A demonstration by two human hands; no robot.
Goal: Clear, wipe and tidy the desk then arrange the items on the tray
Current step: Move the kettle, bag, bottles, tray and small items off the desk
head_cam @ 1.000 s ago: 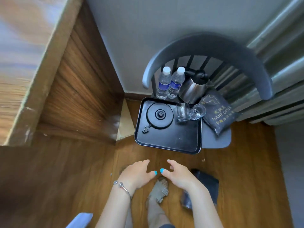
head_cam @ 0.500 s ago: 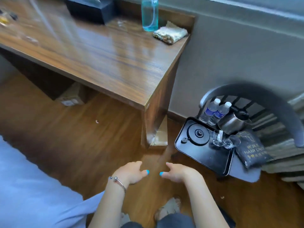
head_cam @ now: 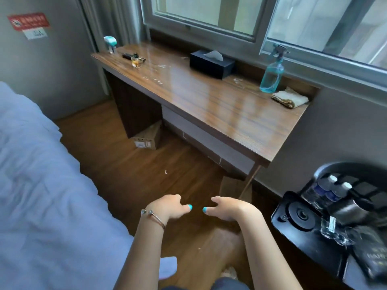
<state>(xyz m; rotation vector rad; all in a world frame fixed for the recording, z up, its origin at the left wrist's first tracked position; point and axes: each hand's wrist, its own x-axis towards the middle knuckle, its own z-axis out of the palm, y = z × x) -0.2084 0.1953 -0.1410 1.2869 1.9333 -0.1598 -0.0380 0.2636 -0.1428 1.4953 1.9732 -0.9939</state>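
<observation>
The wooden desk (head_cam: pixel 209 105) runs under the window. On it stand a black tissue box (head_cam: pixel 211 63), a blue spray bottle (head_cam: pixel 271 74), a folded cloth (head_cam: pixel 290 98), a small glass (head_cam: pixel 137 61) and a white-and-teal dispenser (head_cam: pixel 110 43), with bits of litter scattered about. At lower right a black tray (head_cam: pixel 310 245) on a chair carries a kettle base (head_cam: pixel 301 215) and two glasses (head_cam: pixel 335 231); a kettle (head_cam: pixel 349 210) and two water bottles (head_cam: pixel 326 190) stand behind it. My left hand (head_cam: pixel 169 208) and my right hand (head_cam: pixel 228 208) hover over the floor, fingers loosely curled, holding nothing.
A bed with a pale blue cover (head_cam: pixel 41 185) fills the left. A cardboard box (head_cam: pixel 146 137) sits under the desk. A dark hair-dryer bag (head_cam: pixel 372 258) lies beside the tray. Wooden floor (head_cam: pixel 129 174) stretches between bed and desk.
My view has swung up and left from the tray on the chair to the whole desk. Both hands stay low in front of me, empty.
</observation>
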